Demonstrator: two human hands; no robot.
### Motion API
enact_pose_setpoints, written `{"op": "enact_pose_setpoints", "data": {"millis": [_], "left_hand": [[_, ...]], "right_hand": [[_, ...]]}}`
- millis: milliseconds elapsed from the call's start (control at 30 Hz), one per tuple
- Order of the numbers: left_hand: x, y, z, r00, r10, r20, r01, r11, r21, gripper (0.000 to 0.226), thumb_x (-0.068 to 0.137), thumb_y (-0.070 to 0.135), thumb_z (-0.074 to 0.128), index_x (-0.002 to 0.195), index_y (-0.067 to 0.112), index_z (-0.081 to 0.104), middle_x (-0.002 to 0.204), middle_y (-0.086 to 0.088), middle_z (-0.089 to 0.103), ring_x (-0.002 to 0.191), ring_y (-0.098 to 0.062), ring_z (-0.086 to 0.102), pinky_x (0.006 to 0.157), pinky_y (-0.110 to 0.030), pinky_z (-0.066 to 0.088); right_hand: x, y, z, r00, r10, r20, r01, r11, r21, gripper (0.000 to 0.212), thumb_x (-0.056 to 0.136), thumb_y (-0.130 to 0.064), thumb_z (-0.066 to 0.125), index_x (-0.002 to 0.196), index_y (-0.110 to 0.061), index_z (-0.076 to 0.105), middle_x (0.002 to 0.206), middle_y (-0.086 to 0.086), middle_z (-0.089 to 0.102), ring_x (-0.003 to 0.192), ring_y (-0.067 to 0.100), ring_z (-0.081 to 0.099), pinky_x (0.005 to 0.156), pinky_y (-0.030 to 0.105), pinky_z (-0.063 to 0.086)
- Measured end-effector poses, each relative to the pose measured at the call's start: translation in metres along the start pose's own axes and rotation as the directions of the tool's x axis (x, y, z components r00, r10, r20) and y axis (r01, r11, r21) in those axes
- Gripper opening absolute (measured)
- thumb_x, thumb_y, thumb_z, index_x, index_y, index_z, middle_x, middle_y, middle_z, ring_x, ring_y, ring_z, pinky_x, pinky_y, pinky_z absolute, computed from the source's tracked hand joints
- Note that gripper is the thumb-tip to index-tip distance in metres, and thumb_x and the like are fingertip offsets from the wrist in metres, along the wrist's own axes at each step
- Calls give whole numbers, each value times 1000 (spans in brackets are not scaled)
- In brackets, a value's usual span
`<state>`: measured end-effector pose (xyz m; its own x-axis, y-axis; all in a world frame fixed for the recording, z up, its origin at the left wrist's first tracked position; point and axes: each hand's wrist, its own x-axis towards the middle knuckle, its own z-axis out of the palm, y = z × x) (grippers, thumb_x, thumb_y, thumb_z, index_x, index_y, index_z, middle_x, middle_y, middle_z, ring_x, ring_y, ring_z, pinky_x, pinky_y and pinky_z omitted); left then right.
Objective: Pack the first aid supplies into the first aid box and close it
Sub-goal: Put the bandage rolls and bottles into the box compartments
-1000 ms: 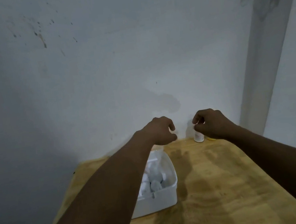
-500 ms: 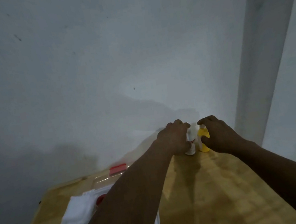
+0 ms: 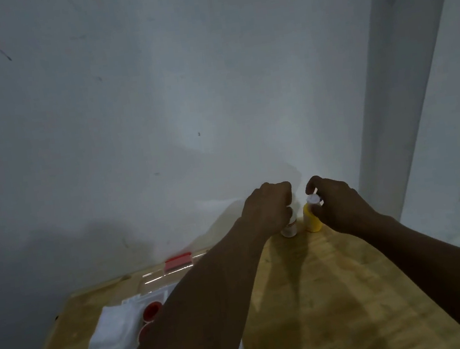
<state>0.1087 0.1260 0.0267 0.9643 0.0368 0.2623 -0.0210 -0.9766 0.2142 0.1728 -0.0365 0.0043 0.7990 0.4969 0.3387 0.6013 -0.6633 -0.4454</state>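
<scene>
Your hands have drawn a little apart since half a second ago, and the white cap of the small yellow plastic bottle (image 3: 312,220) now shows in the gap between them. Your right hand (image 3: 341,208) curls over that bottle from the right, with thumb and forefinger pinching around its cap. Your left hand (image 3: 268,210) is curled round the top of the small white plastic bottle (image 3: 291,228) with a reddish label, whose upper part is hidden behind your fingers. Both bottles stand upright, just beside each other, at the far edge of the pale wooden tabletop (image 3: 340,291), close against the wall.

Well apart from them, at the near left, sits the white plastic first aid box (image 3: 110,342), partly covered by your left forearm. Two round red-capped items (image 3: 152,312) show inside it. Its clear lid (image 3: 160,278) lies open on the wall side, with a red latch (image 3: 178,261) at its far edge.

Behind the tabletop rises a plain grey-white wall (image 3: 154,96) with a few dark marks, and a white pillar (image 3: 405,92) stands at the right.
</scene>
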Motion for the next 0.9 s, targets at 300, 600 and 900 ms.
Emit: {"op": "enact_pose_setpoints", "data": {"millis": [300, 600, 900], "left_hand": [[-33, -4, -37, 1000, -8, -13, 7, 998, -61, 20, 86, 26, 65, 104, 18, 66, 105, -6, 70, 96, -23, 63, 80, -38, 54], [-99, -31, -144, 987, -77, -138, 75, 997, -20, 15, 84, 28, 73, 95, 19, 69, 99, 0, 65, 89, -18, 64, 82, -34, 54], [-170, -62, -191, 952, -216, -219, 210, 976, -51, 17, 85, 28, 75, 97, 17, 71, 96, 3, 61, 86, -15, 61, 71, -24, 47]], "right_hand": [[-28, -12, -31, 997, -21, 71, 23, 999, -25, 17, 88, -21, 61, 96, -9, 70, 91, 3, 70, 76, 16, 61, 68, 30, 49], [-45, -121, -68, 976, -212, -57, 216, 974, 74, 14, 84, -25, 65, 90, -14, 71, 80, -3, 65, 70, 11, 59, 60, 26, 41], [-70, -217, -56, 930, -355, -94, 366, 919, 144, 20, 88, -27, 63, 100, -12, 69, 88, -2, 65, 77, 13, 59, 61, 22, 40]]}}
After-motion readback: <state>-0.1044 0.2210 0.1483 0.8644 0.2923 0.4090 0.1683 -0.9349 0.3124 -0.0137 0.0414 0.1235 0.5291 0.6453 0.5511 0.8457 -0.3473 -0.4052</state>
